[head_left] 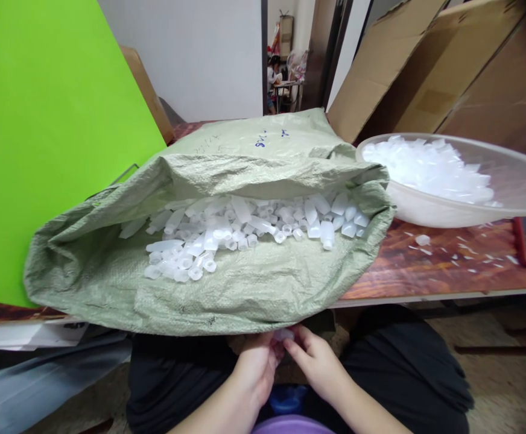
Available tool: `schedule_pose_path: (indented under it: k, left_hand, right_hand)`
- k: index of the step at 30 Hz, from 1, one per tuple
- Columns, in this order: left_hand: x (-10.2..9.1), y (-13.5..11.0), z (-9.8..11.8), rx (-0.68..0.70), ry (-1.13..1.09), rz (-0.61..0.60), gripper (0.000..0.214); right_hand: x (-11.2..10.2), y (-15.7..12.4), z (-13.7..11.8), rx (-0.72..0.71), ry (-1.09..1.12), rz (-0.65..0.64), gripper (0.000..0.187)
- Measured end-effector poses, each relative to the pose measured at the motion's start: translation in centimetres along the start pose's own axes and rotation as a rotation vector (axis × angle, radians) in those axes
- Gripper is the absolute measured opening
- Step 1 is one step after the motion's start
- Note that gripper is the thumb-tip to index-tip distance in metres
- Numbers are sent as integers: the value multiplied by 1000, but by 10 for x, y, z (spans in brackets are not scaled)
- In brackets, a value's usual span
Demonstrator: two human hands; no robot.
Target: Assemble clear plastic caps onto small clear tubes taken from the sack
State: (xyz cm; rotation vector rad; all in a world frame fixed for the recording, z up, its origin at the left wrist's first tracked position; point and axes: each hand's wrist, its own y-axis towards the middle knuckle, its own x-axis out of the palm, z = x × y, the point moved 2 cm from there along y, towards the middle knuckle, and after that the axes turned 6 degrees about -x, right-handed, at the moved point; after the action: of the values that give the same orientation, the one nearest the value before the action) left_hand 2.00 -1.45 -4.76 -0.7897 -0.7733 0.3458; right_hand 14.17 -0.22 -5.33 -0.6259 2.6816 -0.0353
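Fingertips of left hand (256,364) and right hand (317,361) pinch small plastic piece (283,334) between them

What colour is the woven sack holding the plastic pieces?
Pale grey-green, with blue handwriting on top; woven sack shows in the head view.

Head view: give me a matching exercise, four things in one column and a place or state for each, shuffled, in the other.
Things:
1. woven sack
2. clear bowl
3. green board
4. small plastic piece

Places or states:
A. pinched between the left hand and right hand
B. stands at the table's left
C. lies open-mouthed at the table edge, full of white plastic tubes
D. sits at the right, heaped with translucent pieces

Pairs: 1-C, 2-D, 3-B, 4-A
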Motion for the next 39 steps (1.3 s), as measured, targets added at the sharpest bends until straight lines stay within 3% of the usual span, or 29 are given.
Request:
schedule_pose_path:
  k: [4,7,11,14,17,21,25,27,32,34,39]
  left_hand:
    - [-2,-1,-4,-85,-18,-16,9]
    - [1,-3,-5,-129,-25,-40,7]
    - [2,-2,-5,-101,-22,-109,22]
    - [-5,0,3,-99,49,-133,31]
    - [-11,-6,26,-96,398,-216,29]
    - [-7,-24,56,-130,1060,-477,27]
    - [-2,-35,52,-94,1590,-479,12]
    - [-2,-35,39,-118,1675,-490,12]
    - [-8,-29,17,-221,1609,-471,24]
    - [-10,-27,13,-194,1581,-456,22]
    - [-11,-23,2,-11,1524,-371,8]
  right_hand:
    - [-4,-1,-1,-65,-146,41,27]
    - [-1,0,5,-45,-66,60,33]
    - [8,3,10,-29,14,85,43]
    - [3,1,9,-47,2,94,39]
    - [-13,-4,1,-186,-251,49,32]
    - [-25,-14,-13,-490,-638,-55,27]
    - [-17,-25,-20,-676,-759,-41,24]
    - [-11,-29,-21,-753,-758,-24,27]
    - [1,-33,-15,-870,-733,147,29]
    - [5,-32,-10,-843,-636,182,27]
    - [17,-23,5,-518,-391,151,35]
